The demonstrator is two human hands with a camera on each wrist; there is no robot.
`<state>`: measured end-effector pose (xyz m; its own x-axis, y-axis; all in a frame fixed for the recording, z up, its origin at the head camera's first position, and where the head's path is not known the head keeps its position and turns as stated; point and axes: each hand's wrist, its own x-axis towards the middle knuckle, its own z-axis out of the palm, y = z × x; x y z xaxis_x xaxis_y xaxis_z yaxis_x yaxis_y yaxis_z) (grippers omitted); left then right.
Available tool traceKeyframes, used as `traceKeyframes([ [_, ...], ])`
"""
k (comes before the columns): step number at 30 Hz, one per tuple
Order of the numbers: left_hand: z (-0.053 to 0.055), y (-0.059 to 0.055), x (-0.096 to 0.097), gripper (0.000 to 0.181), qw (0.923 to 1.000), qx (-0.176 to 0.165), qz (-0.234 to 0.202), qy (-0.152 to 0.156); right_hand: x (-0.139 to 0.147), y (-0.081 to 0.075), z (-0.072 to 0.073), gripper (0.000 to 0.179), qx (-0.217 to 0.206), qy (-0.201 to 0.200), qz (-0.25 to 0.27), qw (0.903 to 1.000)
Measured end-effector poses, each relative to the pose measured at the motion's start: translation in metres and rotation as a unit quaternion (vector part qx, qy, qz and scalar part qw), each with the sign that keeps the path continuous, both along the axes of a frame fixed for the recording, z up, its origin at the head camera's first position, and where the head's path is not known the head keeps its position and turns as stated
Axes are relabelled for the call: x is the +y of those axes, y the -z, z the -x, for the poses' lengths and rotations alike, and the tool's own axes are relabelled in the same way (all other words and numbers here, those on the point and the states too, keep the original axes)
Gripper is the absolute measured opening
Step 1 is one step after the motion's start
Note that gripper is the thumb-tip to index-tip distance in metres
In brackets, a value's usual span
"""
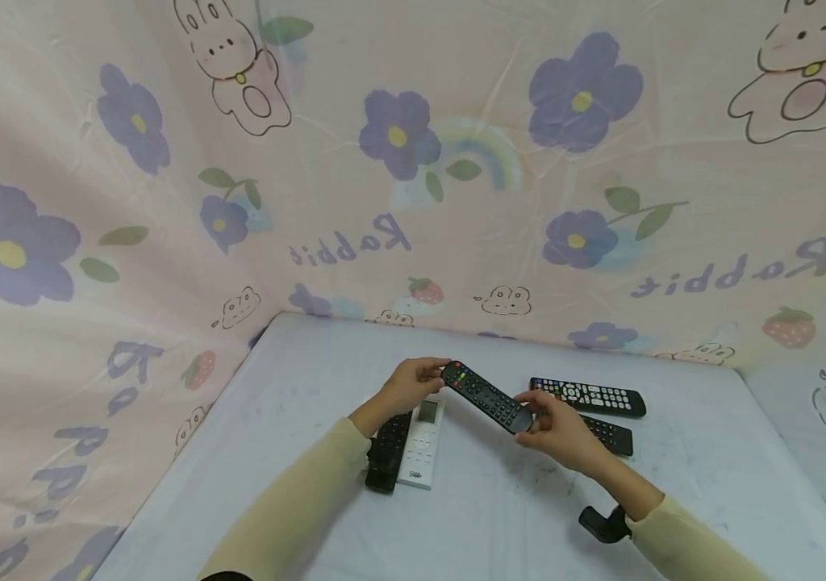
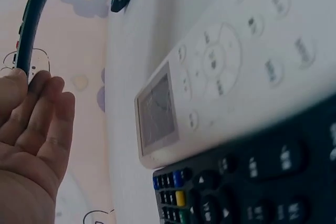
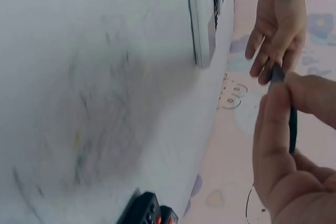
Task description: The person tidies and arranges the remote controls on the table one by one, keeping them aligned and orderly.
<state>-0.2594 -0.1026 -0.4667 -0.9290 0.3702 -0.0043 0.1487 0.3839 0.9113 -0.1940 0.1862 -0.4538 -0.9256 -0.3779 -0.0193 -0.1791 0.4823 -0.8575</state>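
A black remote control (image 1: 487, 396) with a grey rounded end is held above the table between both hands, slanting down to the right in the head view. My left hand (image 1: 410, 385) pinches its upper end, near the coloured buttons; in the left wrist view the thumb and fingertips meet at its edge. The grey end is gripped by my right hand (image 1: 556, 428), thumb on one side and fingers on the other. Below my left hand lie a white remote with a small screen (image 1: 422, 444) and a black remote (image 1: 388, 453), side by side.
Behind and beside my right hand lie a black remote with white buttons (image 1: 602, 397) and another black remote (image 1: 612, 436), partly hidden by the hand. A white sheet covers the table (image 1: 326, 363). Printed fabric (image 1: 456, 242) hangs at the back and sides.
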Motion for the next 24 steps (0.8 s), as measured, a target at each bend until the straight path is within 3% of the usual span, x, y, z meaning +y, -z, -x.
traceKeyframes([
  [5,0.008,-0.001,-0.003,0.037,0.9993,0.012,0.021,0.030,-0.009,0.005,-0.009,0.062,0.008,0.012,-0.006,0.9999],
  [13,0.020,0.004,0.000,0.032,0.9965,0.024,0.069,0.040,-0.026,0.007,-0.025,0.066,-0.038,0.018,0.055,0.9976],
  [18,0.025,0.007,0.002,0.031,0.9957,0.011,0.078,0.050,-0.037,0.011,-0.030,0.069,-0.049,0.025,0.068,0.9961],
  [24,0.032,0.009,0.000,0.031,0.9918,-0.005,0.096,0.085,-0.051,0.020,-0.034,0.075,-0.068,0.045,0.054,0.9952],
])
